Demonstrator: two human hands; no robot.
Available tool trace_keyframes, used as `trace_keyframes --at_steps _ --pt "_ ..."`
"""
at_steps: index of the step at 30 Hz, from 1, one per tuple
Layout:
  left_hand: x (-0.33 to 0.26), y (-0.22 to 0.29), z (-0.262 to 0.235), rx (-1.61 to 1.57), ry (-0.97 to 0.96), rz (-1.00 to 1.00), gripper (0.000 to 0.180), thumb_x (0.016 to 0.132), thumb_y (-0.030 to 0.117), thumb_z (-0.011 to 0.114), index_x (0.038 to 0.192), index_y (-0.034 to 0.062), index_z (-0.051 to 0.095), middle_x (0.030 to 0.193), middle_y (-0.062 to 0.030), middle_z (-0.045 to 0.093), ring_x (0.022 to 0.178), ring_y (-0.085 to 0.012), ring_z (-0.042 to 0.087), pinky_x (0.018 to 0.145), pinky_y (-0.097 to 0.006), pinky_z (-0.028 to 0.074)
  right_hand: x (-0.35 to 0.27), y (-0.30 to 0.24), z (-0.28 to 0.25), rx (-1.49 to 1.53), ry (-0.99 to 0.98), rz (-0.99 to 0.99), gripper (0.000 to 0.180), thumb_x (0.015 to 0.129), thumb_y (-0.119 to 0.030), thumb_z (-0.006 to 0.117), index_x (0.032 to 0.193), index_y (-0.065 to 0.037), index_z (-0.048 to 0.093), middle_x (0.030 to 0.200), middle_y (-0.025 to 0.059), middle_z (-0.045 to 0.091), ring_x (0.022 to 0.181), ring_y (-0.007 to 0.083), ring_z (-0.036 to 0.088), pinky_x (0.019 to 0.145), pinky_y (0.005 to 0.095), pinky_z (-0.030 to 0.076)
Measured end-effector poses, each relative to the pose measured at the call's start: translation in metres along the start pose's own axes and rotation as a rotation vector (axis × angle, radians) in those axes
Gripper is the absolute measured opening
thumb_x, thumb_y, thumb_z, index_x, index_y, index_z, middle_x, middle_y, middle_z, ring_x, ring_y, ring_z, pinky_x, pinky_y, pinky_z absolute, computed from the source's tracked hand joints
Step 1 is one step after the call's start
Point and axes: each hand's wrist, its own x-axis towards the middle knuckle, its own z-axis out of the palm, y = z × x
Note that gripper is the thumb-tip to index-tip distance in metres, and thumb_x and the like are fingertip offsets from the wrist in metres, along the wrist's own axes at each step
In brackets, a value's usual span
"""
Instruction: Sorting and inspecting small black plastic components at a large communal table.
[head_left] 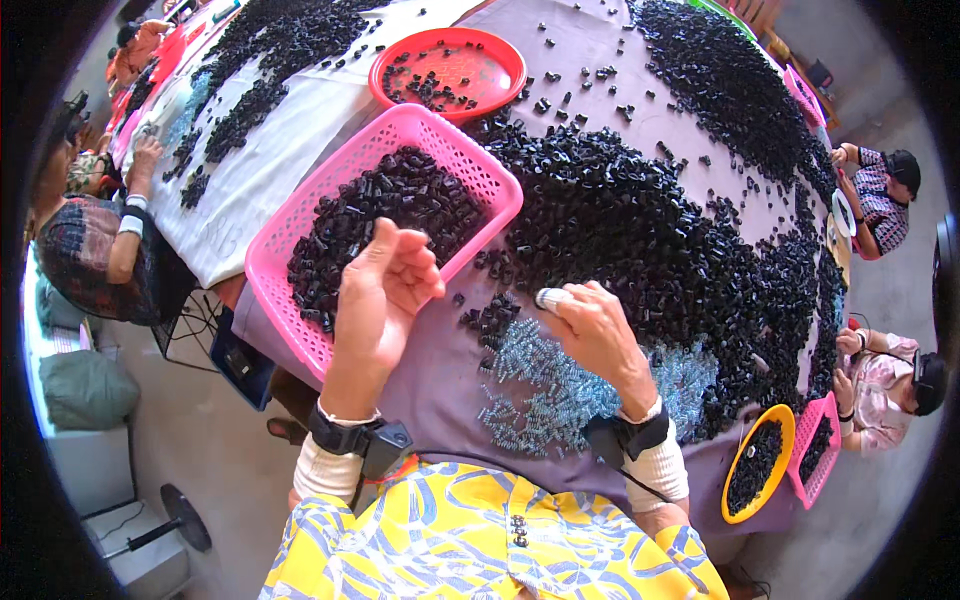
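Note:
My left hand [388, 285] hovers over the near edge of a pink perforated basket [268, 255], palm turned up. Its thumb stands apart from the loosely curled fingers, and nothing shows in it. Small black plastic pieces [385, 205] partly fill the basket. My right hand [597, 325] is lower and to the right, with white tape [552, 298] round one fingertip. Its fingers are drawn together beside a large heap of black pieces [600, 210]; what they pinch, if anything, is hidden. Under that hand lies a pile of small translucent light-blue pieces [535, 390].
A red round tray [495, 55] with some black pieces stands beyond the basket. At the right edge are a yellow bowl [740, 505] and a smaller pink basket [812, 470], both holding black pieces. People sit along the table's left and right sides. Black pieces lie scattered on the cloth [690, 180].

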Motion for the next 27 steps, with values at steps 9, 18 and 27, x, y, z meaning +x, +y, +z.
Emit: trace_keyframes --at_steps 9,18,27 --pt "-0.014 -0.010 0.007 0.144 -0.056 -0.030 0.023 0.094 0.024 0.055 0.092 0.0022 0.063 0.077 -0.0068 0.063 0.068 -0.0153 0.061 0.063 -0.031 0.053 0.012 -0.012 0.020 -0.097 -0.177 -0.027 0.012 0.071 -0.001 0.060 0.081 -0.009 0.059 0.069 0.0066 0.055 0.068 0.0254 0.059 0.063 0.0368 0.044" --pt "-0.019 -0.020 0.001 0.196 -0.090 -0.102 0.020 0.093 0.022 0.057 0.092 0.0022 0.063 0.079 -0.0067 0.065 0.069 -0.0154 0.063 0.065 -0.030 0.054 0.014 -0.008 0.044 -0.130 -0.179 -0.034 0.016 0.073 -0.002 0.060 0.088 -0.007 0.059 0.077 0.0085 0.057 0.075 0.0258 0.061 0.071 0.0391 0.045" --pt "-0.018 -0.044 0.021 0.352 -0.143 -0.160 0.017 0.089 0.012 0.063 0.102 0.0023 0.062 0.084 -0.0050 0.066 0.071 -0.0111 0.063 0.065 -0.026 0.053 -0.001 -0.013 -0.005 0.889 0.092 0.570 0.021 0.082 -0.002 0.064 0.103 -0.001 0.061 0.085 0.0072 0.066 0.073 0.0116 0.065 0.062 0.0243 0.051"
